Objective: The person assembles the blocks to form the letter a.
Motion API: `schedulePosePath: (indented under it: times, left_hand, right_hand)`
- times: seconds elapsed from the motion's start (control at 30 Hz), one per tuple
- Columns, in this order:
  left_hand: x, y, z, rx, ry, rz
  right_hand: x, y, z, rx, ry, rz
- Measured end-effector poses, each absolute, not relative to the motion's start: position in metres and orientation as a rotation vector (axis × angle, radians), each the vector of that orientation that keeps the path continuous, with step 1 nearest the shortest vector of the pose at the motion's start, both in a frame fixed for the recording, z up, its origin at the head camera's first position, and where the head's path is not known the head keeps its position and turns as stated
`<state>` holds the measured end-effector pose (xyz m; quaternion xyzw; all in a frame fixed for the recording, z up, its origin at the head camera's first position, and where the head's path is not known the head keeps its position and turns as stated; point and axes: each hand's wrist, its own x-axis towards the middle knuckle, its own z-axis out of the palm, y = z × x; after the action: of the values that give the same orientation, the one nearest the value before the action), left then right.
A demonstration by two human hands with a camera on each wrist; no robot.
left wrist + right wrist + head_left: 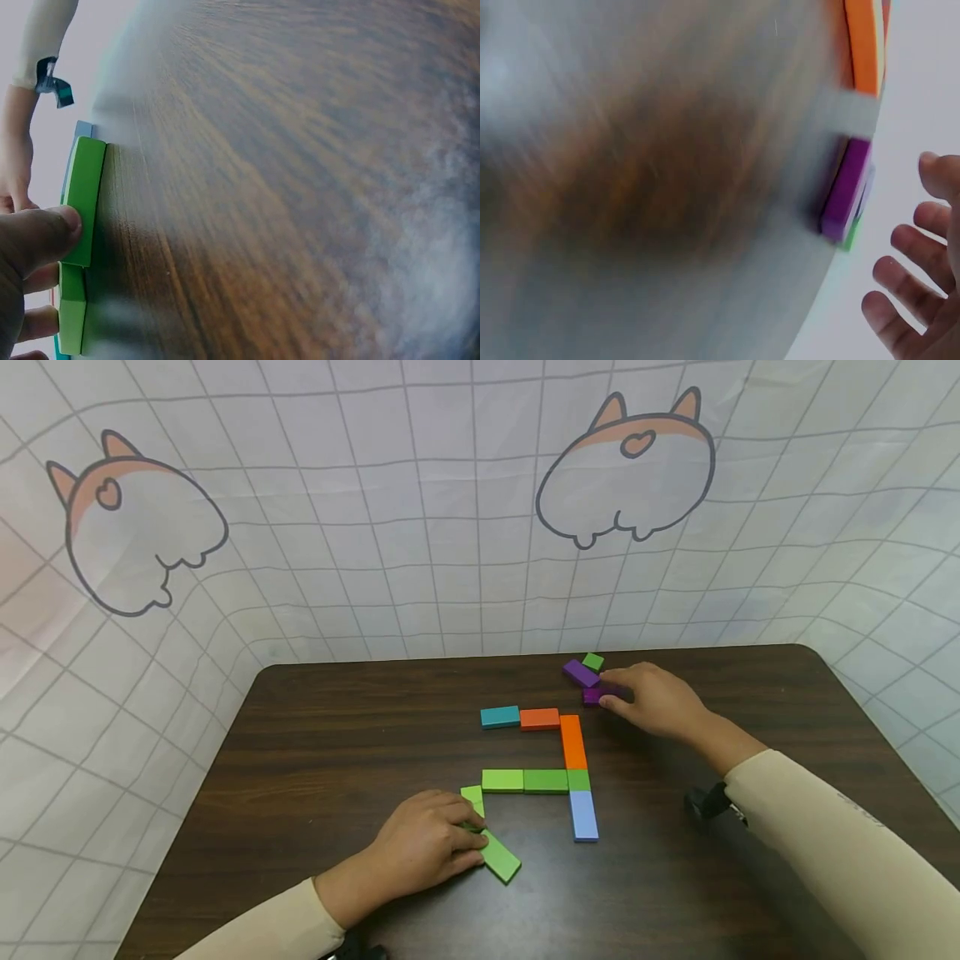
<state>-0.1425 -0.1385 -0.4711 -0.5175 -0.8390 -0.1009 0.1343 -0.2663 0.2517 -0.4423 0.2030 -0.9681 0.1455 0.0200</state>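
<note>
My left hand [423,843] pinches a long green block [502,860] that lies slanted on the table. In the left wrist view the thumb presses this green block [86,187] and the fingers lie behind it. A lighter green block [472,796], partly covered by that hand, touches its upper end. Near the back edge, my right hand [663,697] reaches over beside a dark purple block [592,697]. Its fingers are spread and apart from the purple block [847,187] in the right wrist view. Another purple block [581,673] and a small green block [593,662] lie just behind.
Between the hands runs a line of blocks: teal [499,717], red-orange [540,719], orange [573,742], several green ones [546,781] and light blue [583,816]. They lie flat on the dark wooden table [360,727]. A patterned white curtain [442,552] hangs behind it.
</note>
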Motion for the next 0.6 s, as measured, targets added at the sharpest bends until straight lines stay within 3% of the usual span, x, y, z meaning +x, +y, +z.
schedulePosePath:
  times: [0.6]
  left_hand:
    - [-0.142, -0.14, -0.469, -1.49, -2.46, -0.285]
  right_hand:
    - [-0.294, 0.254, -0.458, 0.617, -3.156, 0.415]
